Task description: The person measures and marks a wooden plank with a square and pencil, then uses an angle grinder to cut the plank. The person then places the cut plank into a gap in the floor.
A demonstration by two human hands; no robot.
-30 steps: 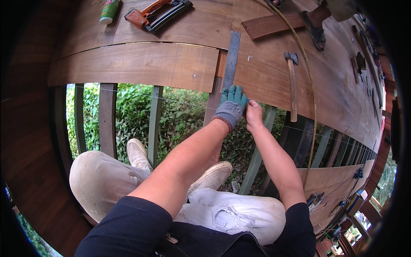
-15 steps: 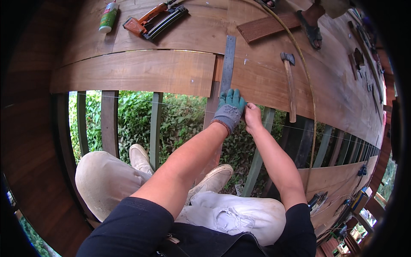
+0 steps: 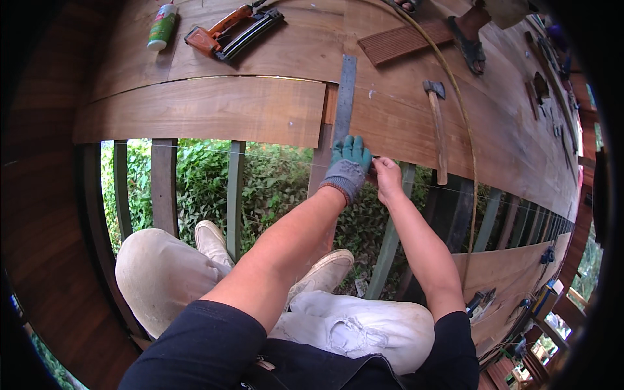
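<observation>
My left hand, in a green and grey work glove, holds the near end of a steel ruler against the brown wooden boards. Its fingers lie close together over the ruler; the thumb is hidden. Beyond them the ruler runs away from me, beside the cut end of a narrow board. My bare right hand is closed in a pinch at the near edge of the right-hand board, just beside the glove. Whatever is between its fingertips is too small to make out.
An axe lies to the right, near a long hose. Farther off are an orange nail gun, a green and white bottle, a grooved board and another person's sandalled foot. Open joists show foliage beneath.
My right hand has shifted slightly, its pinched fingers turning a little at the board's edge. My left hand stays on the ruler. The view has shifted very slightly.
</observation>
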